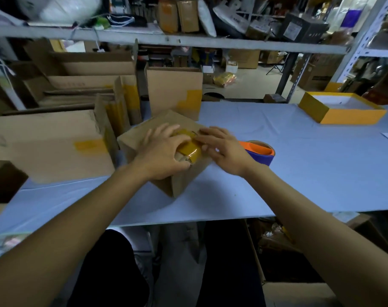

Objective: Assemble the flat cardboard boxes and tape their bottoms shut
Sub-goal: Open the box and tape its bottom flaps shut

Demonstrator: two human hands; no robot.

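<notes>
We judge the job midway: several taped boxes (173,89) already stand along the bench's (299,162) far left edge, while our left hand (164,151) grips the tape roll (189,151) on the small box (166,138) mid-bench and our right hand (224,147), fingers relaxed, presses the strip down.

This is a stockroom or packing area of a small warehouse. A long table (277,151) under a pale blue cover serves as the packing station. Above its far edge runs a grey metal shelf (188,42) crammed with parcels, bags and wrapped bundles. To the table's left stand taped cardboard boxes (55,140) and flattened ones on edge. Beyond the table, more cartons sit on the bare floor (250,87).
</notes>
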